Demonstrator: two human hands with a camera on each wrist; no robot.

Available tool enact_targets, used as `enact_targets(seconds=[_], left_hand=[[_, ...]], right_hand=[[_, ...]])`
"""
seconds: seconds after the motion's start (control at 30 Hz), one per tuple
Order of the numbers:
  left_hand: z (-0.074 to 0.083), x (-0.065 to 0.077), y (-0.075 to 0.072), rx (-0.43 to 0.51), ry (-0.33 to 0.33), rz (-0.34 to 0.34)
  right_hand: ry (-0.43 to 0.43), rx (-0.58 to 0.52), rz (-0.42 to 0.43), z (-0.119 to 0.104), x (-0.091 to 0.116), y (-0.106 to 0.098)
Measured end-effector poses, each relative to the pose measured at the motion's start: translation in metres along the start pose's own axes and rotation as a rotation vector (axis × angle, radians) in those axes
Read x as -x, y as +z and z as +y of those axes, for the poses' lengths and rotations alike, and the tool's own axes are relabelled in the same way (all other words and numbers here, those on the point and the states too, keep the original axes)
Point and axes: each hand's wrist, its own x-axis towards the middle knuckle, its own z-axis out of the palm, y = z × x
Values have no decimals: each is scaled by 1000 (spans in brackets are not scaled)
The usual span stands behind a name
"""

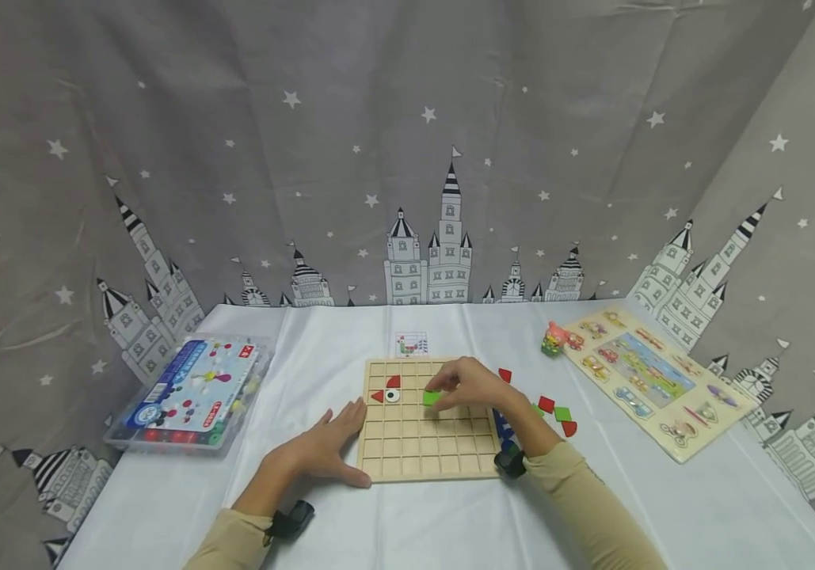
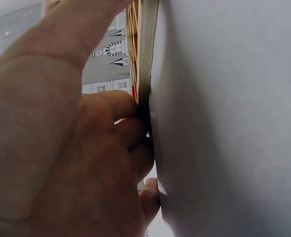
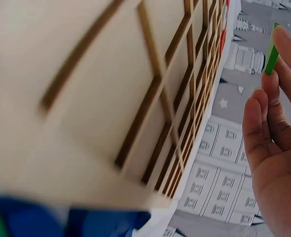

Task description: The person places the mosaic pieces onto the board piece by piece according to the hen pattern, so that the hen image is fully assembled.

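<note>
Above the upper middle of the wooden grid board point(image 1: 414, 450), green tile point(image 1: 430, 398) pinched by the right hand point(image 1: 474, 381), long axis unclear; left hand point(image 1: 326, 446) farther off, spread against the board's left edge. To the tile's left, eye piece point(image 1: 393, 396) and red pieces point(image 1: 394, 381); toward the near edge, open grid.

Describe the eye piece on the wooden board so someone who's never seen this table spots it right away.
On the white tablecloth, find the gridded wooden board. Near its far left corner, the eye piece sits just right of a red triangle and just below a red quarter-circle. Those two are plain red; it alone is white with a black dot.
</note>
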Motion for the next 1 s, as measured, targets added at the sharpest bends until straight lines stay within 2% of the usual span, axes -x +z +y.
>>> enact_targets(seconds=[0.23, 0.43, 0.73, 1.0], left_hand=[[-1, -1, 2, -13, -10, 4], [0, -1, 0, -12, -18, -16], [-1, -1, -3, -16, 4, -18], [0, -1, -2, -11, -9, -24]], right_hand=[[4, -2, -26, -12, -13, 12], [21, 39, -40, -18, -26, 24], [40, 56, -76, -27, -43, 37], [114, 49, -96, -30, -47, 42]])
